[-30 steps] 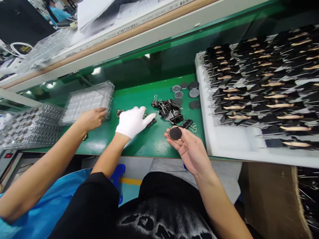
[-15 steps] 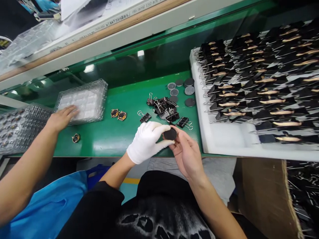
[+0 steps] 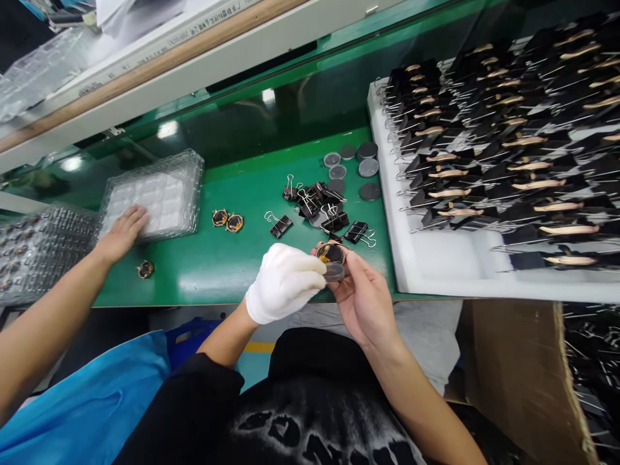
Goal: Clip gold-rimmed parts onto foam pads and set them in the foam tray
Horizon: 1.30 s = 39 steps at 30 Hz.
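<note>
My left hand (image 3: 288,284), in a white glove, pinches a dark round plastic cap (image 3: 334,272) by its edge. The cap is tilted just in front of a gold-rimmed watch case (image 3: 332,252). My right hand (image 3: 361,294), bare, grips that watch case between thumb and fingers. A dark inside and a small yellow-orange piece show in the case. Just beyond my hands lie several black binder clips (image 3: 320,206) in a heap, with one binder clip (image 3: 359,234) near my right fingers.
Round caps (image 3: 368,168) lie beside a white foam tray (image 3: 404,258) packed with clipped watch cases. More watch cases (image 3: 235,223) rest at left. A co-worker's hand (image 3: 124,229) touches clear plastic trays (image 3: 186,194). An open cardboard box (image 3: 518,374) stands below right.
My left hand has lifted the cap off the watch case and tilted it toward me, uncovering the inside of the case. My right hand keeps its hold. The view has shifted slightly.
</note>
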Each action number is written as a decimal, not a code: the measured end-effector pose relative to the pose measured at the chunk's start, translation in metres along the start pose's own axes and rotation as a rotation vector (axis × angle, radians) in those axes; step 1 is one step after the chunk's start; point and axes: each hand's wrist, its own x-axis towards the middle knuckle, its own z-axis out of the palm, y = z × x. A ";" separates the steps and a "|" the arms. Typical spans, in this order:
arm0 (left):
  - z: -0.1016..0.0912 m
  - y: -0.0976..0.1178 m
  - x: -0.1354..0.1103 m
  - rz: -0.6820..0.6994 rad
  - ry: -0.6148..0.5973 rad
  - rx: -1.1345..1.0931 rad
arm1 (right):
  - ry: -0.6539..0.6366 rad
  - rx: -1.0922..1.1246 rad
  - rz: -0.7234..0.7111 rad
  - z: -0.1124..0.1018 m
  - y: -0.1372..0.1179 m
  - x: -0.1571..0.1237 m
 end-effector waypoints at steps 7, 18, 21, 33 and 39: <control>-0.008 -0.002 0.002 0.095 0.002 0.218 | -0.034 -0.067 -0.014 0.003 -0.003 -0.003; -0.016 -0.014 0.000 -0.032 0.108 0.086 | -0.012 -0.163 -0.081 -0.005 -0.004 0.004; -0.029 -0.040 0.001 -0.365 0.234 0.206 | -0.021 -0.245 -0.129 -0.009 -0.006 0.005; -0.010 -0.079 0.034 -0.731 -0.443 0.385 | -0.052 -1.278 -0.341 -0.005 0.007 0.001; -0.020 -0.041 0.017 -0.791 -0.286 0.407 | -0.069 -1.275 -0.244 -0.009 -0.008 0.007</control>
